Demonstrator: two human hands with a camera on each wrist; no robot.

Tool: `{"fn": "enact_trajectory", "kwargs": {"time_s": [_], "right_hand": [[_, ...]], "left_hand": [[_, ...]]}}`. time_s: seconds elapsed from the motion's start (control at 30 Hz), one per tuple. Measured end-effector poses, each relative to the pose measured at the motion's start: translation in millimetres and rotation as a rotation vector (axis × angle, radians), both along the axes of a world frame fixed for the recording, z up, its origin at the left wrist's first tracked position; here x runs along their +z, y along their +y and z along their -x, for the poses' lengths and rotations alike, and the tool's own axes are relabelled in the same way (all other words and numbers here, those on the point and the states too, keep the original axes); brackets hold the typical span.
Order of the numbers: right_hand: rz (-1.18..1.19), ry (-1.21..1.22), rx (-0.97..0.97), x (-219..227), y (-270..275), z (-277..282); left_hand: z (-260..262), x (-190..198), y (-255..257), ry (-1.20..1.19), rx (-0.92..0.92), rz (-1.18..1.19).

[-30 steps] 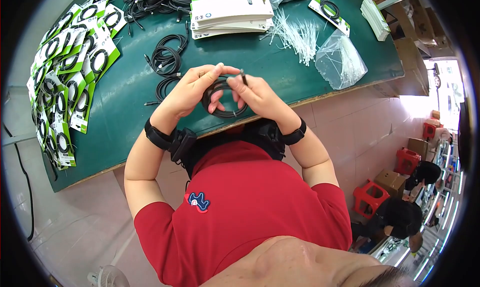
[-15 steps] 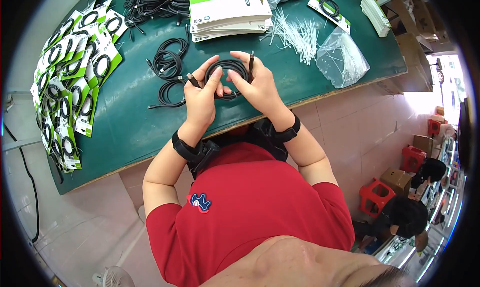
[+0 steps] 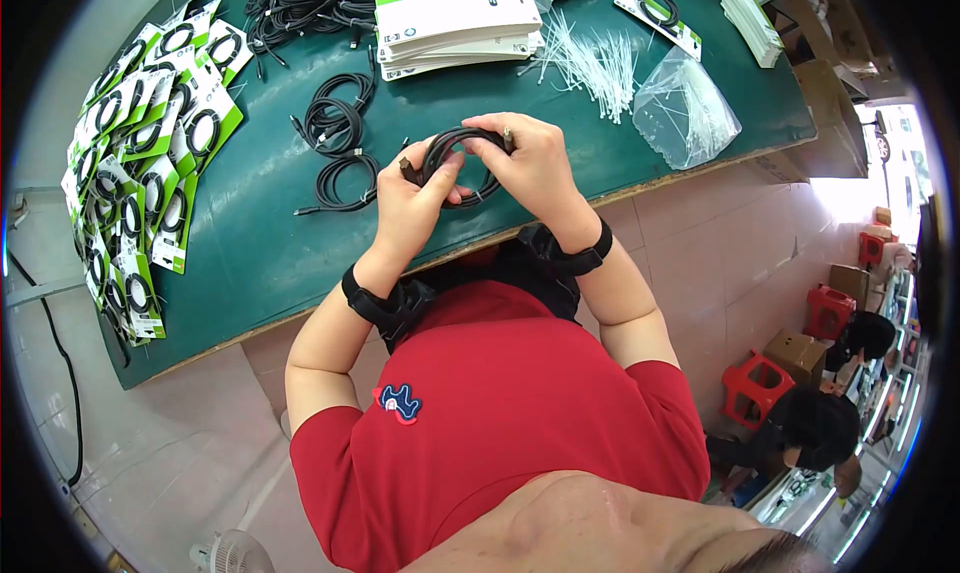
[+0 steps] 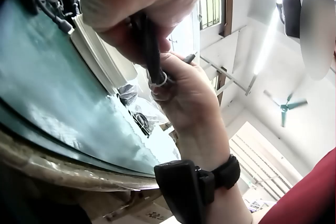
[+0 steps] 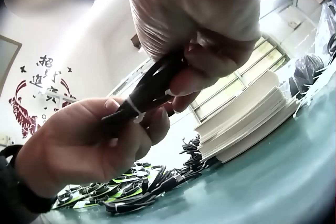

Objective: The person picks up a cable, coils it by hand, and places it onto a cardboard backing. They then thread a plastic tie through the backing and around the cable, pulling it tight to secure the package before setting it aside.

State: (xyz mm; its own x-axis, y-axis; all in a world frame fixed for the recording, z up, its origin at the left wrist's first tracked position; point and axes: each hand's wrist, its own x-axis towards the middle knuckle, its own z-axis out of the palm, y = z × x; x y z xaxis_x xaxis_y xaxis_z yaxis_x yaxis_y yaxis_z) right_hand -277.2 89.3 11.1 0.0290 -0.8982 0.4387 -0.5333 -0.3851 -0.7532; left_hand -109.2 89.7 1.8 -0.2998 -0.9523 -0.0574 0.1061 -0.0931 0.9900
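Observation:
Both hands hold a coiled black cable (image 3: 480,195) just above the table's front edge. My left hand (image 3: 408,201) grips the coil's left side, and a plug end (image 3: 408,169) sticks out by its fingers. On the other side my right hand (image 3: 535,165) pinches the coil between thumb and fingers, with the other plug (image 3: 507,138) at its fingertips. A white tie (image 5: 135,107) goes round the bundle beside the left fingers in the right wrist view. Beyond the left hand lie more coiled cables (image 3: 347,181) on the green table (image 3: 260,233).
A stack of white-green cards (image 3: 455,18) stands behind the hands, with a heap of black cables (image 3: 300,11) to its left. Carded cables (image 3: 150,163) pile up at far left. Loose white cable ties (image 3: 595,68) and a plastic bag of ties (image 3: 685,113) lie right.
The left hand has come down from the coil's top to its left side. Over the last half second the coil has tilted in the hands, and the right hand has turned over it.

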Motion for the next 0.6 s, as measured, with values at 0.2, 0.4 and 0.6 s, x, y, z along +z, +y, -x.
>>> {"fn": "enact_trajectory", "kwargs": {"time_s": [0.2, 0.4, 0.6], "right_hand": [[-0.416, -0.408, 0.144, 5.9, -3.6, 2.7], [-0.557, -0.448, 0.225, 2.8, -0.5, 6.7], [-0.52, -0.346, 0.252, 5.0, -0.3, 8.0]], "left_hand": [[6.8, -1.4, -1.1, 0.235, 0.137, 0.055], [0.1, -7.8, -1.2, 0.115, 0.068, 0.066], [-2.1, -8.1, 3.8, 0.084, -0.021, 0.044]]}}
